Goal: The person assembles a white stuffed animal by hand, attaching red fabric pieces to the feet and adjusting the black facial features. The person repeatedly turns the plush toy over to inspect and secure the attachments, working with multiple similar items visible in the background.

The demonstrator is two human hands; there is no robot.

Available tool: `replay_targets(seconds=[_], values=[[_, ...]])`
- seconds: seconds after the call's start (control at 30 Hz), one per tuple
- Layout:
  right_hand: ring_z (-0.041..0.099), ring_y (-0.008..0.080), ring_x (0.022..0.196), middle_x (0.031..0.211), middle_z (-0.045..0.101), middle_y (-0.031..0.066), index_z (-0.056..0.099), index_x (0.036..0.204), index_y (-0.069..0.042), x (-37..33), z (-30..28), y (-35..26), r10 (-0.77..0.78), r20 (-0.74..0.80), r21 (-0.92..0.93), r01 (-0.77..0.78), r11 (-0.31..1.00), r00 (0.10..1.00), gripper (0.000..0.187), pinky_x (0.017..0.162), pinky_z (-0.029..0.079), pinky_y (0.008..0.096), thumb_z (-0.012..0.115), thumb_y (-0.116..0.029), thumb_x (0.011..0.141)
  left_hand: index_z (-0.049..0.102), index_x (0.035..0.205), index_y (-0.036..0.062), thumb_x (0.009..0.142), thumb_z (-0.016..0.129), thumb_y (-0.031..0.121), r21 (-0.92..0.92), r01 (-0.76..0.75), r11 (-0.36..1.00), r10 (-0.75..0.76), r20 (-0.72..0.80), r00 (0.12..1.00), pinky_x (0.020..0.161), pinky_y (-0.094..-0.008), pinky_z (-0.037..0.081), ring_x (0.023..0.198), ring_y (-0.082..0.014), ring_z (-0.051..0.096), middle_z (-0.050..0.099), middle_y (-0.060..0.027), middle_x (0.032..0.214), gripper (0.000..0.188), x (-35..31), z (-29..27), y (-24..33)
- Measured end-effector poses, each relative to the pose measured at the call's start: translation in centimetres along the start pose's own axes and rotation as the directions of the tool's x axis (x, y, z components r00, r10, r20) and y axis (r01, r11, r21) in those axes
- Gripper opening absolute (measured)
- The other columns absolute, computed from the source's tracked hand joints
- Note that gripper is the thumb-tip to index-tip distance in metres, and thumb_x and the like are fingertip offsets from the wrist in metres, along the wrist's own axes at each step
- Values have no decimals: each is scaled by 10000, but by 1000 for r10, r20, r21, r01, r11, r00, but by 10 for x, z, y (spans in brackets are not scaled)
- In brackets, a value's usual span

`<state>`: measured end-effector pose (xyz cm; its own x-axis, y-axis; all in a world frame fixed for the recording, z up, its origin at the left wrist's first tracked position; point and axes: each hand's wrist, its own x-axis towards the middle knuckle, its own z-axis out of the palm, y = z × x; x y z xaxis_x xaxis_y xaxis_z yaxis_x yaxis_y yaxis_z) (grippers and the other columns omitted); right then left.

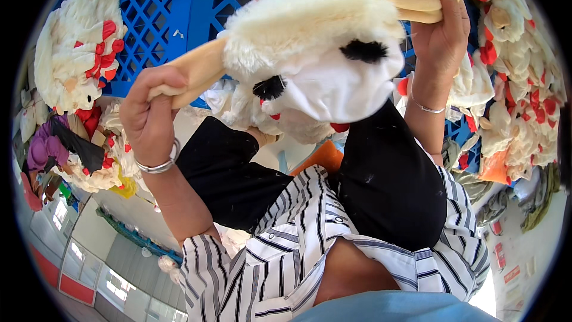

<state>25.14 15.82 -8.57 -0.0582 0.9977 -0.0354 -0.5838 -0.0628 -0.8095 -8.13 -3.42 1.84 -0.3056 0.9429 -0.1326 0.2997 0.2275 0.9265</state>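
Stretched between my two hands is an unstuffed plush toy head (310, 30), cream fur on top and smooth white fabric below. Two black eyelash-like patches stand out on its face, and a bit of red shows at its lower edge. My left hand (151, 104) pinches the tip of one long beige ear. At the upper right, my right hand (444, 30) grips the other ear, which is bunched into folds. The head hangs above my lap, in front of the blue crates. More pale plush pieces lie just behind and below it, partly hidden.
Blue plastic crates (196, 9) stand ahead of me. A heap of cream plush skins with red parts (77, 36) lies at the left, another plush pile (518, 83) at the right. Purple cloth (46, 146) is at the far left, and something orange (322, 156) sits between my knees.
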Motion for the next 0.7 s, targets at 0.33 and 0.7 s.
replay_targets(seconds=[0.33, 0.7], values=[[540, 108, 974, 1028, 612, 37, 609, 1041, -34, -36, 88, -1, 251, 551, -268, -117, 956, 796, 151, 864, 409, 235, 527, -116, 944, 618, 1097, 55, 769, 668, 36, 332, -302, 894, 241, 214, 947, 962, -367, 381, 1130, -272, 501, 568, -93, 1222, 331, 15, 76, 0], [584, 102, 800, 906, 625, 48, 600, 997, 3, -17, 61, 11, 16, 428, -224, 90, 970, 904, 151, 705, 464, 229, 514, -115, 958, 632, 1109, -18, 879, 575, 73, -87, 191, 978, -187, 56, 981, 809, -288, 493, 925, -149, 639, 674, -86, 1053, 254, 7, 75, -31]])
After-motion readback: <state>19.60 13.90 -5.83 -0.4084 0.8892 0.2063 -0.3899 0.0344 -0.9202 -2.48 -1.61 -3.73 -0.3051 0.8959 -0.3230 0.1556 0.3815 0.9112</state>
